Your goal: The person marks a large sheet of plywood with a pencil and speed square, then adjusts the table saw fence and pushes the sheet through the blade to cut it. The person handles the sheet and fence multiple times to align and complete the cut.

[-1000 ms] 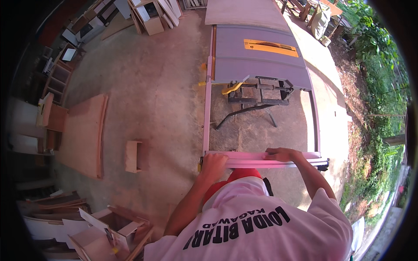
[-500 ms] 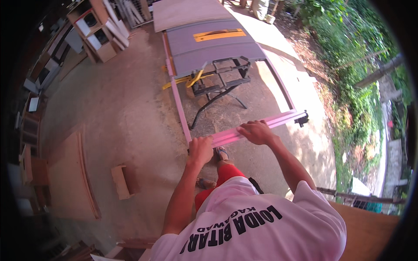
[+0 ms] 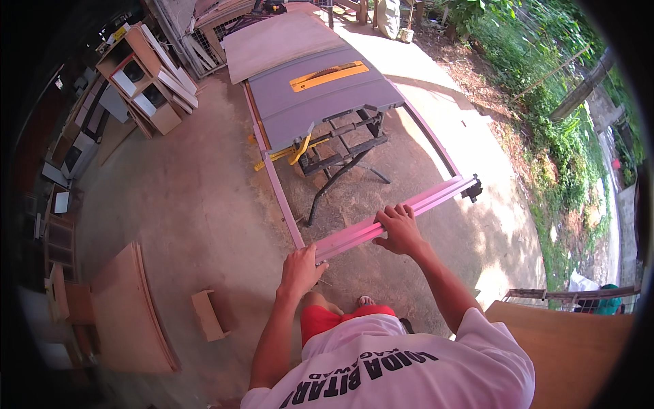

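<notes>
Concrete flooring is spreading out under an open-air workshop, where a table saw (image 3: 320, 95) is standing on its folding legs with a pink frame (image 3: 381, 228) reaching from beside it toward the person. The left hand (image 3: 302, 270) is gripping the frame's near corner, fingers curled and pressed together, while the right hand (image 3: 400, 228) is wrapping closed fingers over the near rail. Keeping both grips firm and level is probably what is stopping the long frame from twisting.

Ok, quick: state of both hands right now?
Left hand: closed on the pink frame near its corner.
Right hand: closed on the same frame's near rail.
</notes>
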A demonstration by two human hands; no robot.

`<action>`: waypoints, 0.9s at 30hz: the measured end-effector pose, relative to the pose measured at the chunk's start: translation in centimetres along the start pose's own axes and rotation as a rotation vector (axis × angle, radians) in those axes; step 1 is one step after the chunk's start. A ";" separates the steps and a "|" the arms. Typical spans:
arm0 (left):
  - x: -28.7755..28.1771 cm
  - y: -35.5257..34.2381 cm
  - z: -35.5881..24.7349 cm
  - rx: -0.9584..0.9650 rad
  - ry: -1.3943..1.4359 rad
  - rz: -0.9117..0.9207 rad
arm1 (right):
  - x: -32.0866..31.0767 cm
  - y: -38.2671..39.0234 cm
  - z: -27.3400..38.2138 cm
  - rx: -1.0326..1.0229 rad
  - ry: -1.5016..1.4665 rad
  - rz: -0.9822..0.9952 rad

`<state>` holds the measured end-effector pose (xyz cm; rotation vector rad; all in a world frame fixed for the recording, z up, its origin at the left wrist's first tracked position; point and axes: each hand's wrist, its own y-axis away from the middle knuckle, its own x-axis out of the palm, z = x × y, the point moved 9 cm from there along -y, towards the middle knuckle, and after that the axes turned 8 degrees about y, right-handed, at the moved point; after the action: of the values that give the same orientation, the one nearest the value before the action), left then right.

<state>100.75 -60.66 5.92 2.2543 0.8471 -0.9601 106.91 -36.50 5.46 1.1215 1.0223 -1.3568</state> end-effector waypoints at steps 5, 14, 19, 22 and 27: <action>-3.1 0.6 2.1 0.032 0.285 0.125 | 0.3 -0.9 0.2 0.106 0.022 0.044; -16.2 5.7 34.3 -0.235 0.333 0.093 | 0.3 -2.7 2.7 0.399 0.199 0.246; -26.9 10.3 47.7 -0.428 0.276 0.196 | 0.7 -3.7 5.2 0.543 0.458 0.633; -33.7 7.5 50.2 -0.511 0.371 0.159 | 0.2 -10.2 9.7 0.753 0.288 0.991; -39.0 -6.9 50.4 -0.319 0.368 0.152 | 1.4 -28.1 23.0 0.571 -0.309 0.508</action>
<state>52.90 -103.33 4.05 2.2017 0.8922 -0.3154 76.96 -56.87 8.40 1.4068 0.0940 -1.3675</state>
